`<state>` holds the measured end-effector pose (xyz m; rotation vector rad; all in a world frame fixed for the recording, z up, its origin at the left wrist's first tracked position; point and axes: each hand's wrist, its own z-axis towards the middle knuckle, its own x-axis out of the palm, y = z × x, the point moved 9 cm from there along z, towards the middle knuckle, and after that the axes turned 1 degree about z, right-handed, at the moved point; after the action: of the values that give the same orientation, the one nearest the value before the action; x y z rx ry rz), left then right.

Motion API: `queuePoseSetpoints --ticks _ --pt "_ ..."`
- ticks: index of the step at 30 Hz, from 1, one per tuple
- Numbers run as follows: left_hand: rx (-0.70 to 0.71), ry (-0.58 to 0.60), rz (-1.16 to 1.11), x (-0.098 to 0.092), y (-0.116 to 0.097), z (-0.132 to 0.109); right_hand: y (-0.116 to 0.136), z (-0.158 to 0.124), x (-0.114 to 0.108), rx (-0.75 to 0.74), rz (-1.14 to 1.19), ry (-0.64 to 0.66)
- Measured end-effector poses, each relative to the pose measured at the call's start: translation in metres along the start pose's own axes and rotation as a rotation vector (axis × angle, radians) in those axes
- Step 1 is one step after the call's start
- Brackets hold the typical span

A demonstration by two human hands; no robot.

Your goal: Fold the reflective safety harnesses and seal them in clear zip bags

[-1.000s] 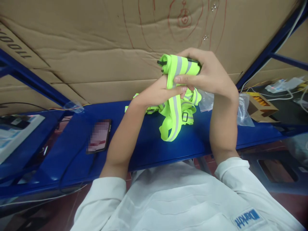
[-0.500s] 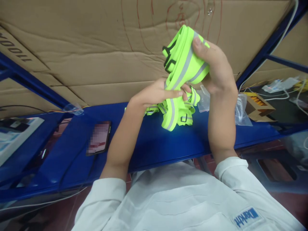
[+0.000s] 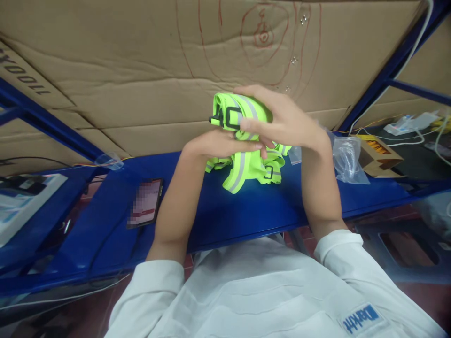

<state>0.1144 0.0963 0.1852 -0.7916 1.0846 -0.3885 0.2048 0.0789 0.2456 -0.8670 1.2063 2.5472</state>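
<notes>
A folded bundle of neon-yellow reflective strap (image 3: pixel 229 101) with grey stripes and black buckles is held up between my hands, above the blue table. My right hand (image 3: pixel 287 117) grips it from the right, fingers over the top and thumb on the front by a buckle. Below it, my left hand (image 3: pixel 221 143) is closed around the lower strap, its fingers pointing right. A loose loop (image 3: pixel 237 173) hangs under my left hand. More reflective straps (image 3: pixel 273 166) lie in a heap behind and below my hands, partly hidden by them.
A phone (image 3: pixel 145 202) lies on the blue table (image 3: pixel 229 220) to the left. Clear plastic bags (image 3: pixel 347 159) and an open cardboard box (image 3: pixel 377 157) are on the right. A large cardboard sheet (image 3: pixel 141 70) stands behind, between blue metal posts.
My right hand has lowered and moved left with the bundle, bringing it down onto my left hand. The bundle has turned, so a buckle now faces me.
</notes>
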Motion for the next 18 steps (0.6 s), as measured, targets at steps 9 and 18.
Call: queuePoseSetpoints --ticks 9,18 --pt "0.103 -0.073 -0.19 -0.009 -0.016 -0.003 0.024 0.001 0.004 -0.347 -0.246 -0.022" --pt "-0.07 -0.308 -0.454 -0.013 0.009 0.003 0.023 -0.007 -0.034 -0.297 -0.294 -0.384"
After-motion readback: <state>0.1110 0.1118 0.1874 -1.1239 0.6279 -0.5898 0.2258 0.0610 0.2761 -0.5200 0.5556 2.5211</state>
